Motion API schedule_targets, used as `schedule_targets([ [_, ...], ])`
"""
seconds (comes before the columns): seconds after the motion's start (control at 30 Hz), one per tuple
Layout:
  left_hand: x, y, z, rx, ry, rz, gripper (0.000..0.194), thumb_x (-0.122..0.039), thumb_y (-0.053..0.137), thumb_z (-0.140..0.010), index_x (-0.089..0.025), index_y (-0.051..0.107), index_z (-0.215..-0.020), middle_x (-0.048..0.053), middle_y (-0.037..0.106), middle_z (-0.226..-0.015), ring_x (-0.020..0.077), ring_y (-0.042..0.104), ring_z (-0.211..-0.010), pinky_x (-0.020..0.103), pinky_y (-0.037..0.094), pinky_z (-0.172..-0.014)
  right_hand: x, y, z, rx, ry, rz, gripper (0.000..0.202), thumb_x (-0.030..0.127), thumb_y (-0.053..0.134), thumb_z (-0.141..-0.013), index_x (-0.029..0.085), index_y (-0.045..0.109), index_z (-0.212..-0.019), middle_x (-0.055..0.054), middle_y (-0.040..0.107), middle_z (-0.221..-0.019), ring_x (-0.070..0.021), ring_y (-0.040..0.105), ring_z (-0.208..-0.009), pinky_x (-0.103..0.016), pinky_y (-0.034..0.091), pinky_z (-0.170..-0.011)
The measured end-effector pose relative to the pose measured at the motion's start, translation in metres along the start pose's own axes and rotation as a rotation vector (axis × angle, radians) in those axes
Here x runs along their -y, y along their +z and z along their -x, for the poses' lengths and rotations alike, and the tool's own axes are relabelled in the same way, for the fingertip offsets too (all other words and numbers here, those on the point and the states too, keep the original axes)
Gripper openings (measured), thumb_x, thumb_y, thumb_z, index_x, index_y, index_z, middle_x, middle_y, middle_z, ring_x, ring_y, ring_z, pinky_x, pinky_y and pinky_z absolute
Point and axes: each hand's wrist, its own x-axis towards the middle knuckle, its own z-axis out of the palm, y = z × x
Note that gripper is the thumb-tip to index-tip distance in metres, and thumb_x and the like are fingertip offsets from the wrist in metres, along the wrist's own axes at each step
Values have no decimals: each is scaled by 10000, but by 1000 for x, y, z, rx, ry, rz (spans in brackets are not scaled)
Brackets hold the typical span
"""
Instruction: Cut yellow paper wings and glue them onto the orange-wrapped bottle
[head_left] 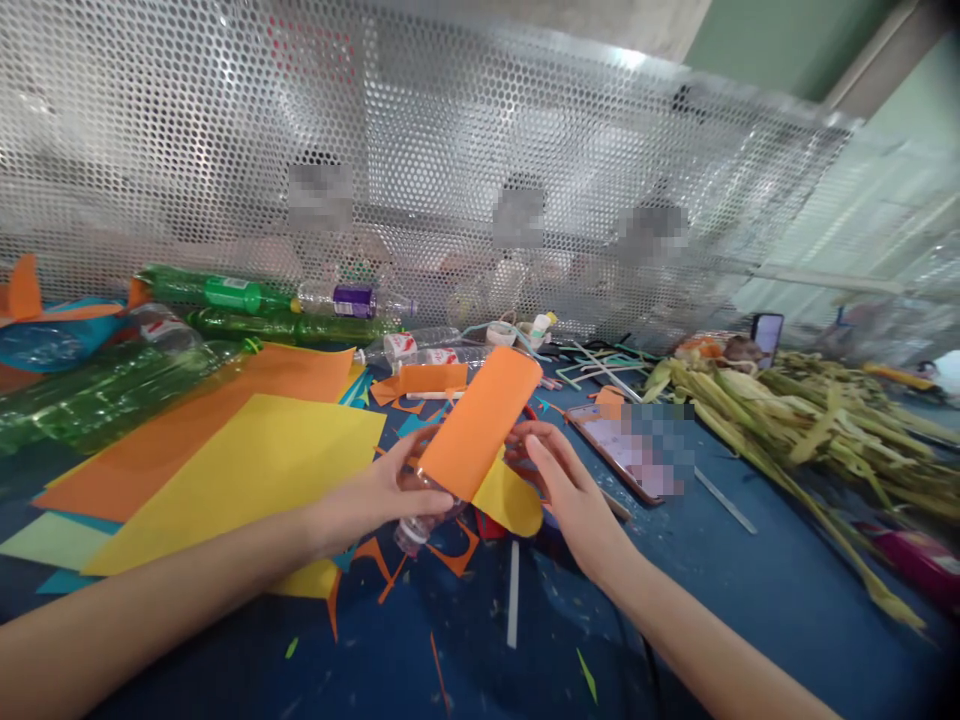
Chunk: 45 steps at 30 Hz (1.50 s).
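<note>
My left hand point(409, 488) grips a clear plastic bottle point(412, 533) by its lower part, thumb in front. Orange paper point(484, 420) wraps the bottle's body, which is tilted with its capped neck toward me. From its right underside a rounded yellow paper piece point(510, 498) sticks out; whether it is attached I cannot tell. My right hand point(561, 470) is beside the bottle's right side, fingers loosely curved and apart, close to the yellow piece. Its fingertips are partly hidden, and no object shows in its grasp.
Orange and yellow paper sheets point(247, 480) lie left, below green bottles point(127, 390). Paper scraps point(450, 550) litter the blue table point(720, 620). A phone point(615, 450) lies right, near dried corn husks point(810, 420). A perforated metal screen point(435, 130) stands behind, people beyond it.
</note>
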Motion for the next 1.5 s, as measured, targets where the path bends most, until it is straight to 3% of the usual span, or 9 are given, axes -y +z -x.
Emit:
schedule_targets([
  [0.23,5,-10,-3,90,-101,163,486,-361,594,-781,-221,460,-1226,118,619,-1108,261,622,-916,440,481,-837,-1,-5,-1,207,-23,17,446,542,373,-865,246,660,-1034,-36,624,-1147,-213,524,-1095,-363,385,-947],
  [0.5,-2,-13,-7,36,70,250,530,-282,551,-827,-231,371,-1323,85,486,-1328,270,459,-1206,445,371,-1009,-15,-8,-8,-136,-81,-96,270,483,504,-828,279,586,-984,-14,614,-1106,-203,542,-1061,-343,429,-915],
  [0.73,2,-4,-4,13,141,210,483,-321,601,-793,-187,472,-1238,101,574,-1224,290,481,-1185,455,380,-1004,-9,4,8,321,45,-65,418,444,625,-765,236,517,-1111,-56,618,-1098,-208,575,-1028,-362,437,-917],
  [0.8,3,-3,-4,24,143,213,456,-316,613,-785,-193,497,-1208,100,580,-1215,288,481,-1185,459,371,-1011,-8,8,13,365,36,-32,471,380,677,-733,257,478,-1141,-45,614,-1100,-194,585,-1009,-349,450,-896],
  [1.07,-2,-27,-15,106,303,173,593,-384,658,-734,-265,423,-1266,79,518,-1293,246,444,-1223,426,313,-1043,-5,0,1,150,73,-148,342,417,649,-743,220,570,-1011,-16,665,-837,-149,614,-751,-301,492,-747],
  [1.2,-5,-52,-23,-67,348,97,537,-523,503,-807,-288,400,-1278,29,496,-1315,281,420,-1232,409,376,-983,-7,-11,-9,113,25,-165,311,387,682,-728,215,604,-975,-5,656,-802,-118,575,-699,-257,467,-703],
  [1.3,-13,-72,-23,-193,385,23,528,-469,510,-822,-356,330,-1305,16,483,-1316,246,467,-1188,388,421,-935,-10,-19,-15,108,11,-152,284,380,668,-749,210,623,-971,-7,648,-800,-114,557,-711,-238,450,-693],
  [1.43,-33,-94,-19,-116,282,-443,402,-396,641,-734,-249,560,-1099,47,592,-1147,252,552,-1052,343,443,-872,-12,-24,-19,105,15,-104,256,389,666,-746,200,653,-918,6,613,-748,-101,523,-664,-210,425,-632],
  [1.5,-46,-97,-15,12,207,-680,306,-449,567,-779,-205,631,-952,66,603,-1133,268,529,-1084,356,417,-904,-10,-24,-19,133,47,-55,270,388,682,-726,185,669,-904,7,600,-740,-90,498,-631,-198,408,-596],
])
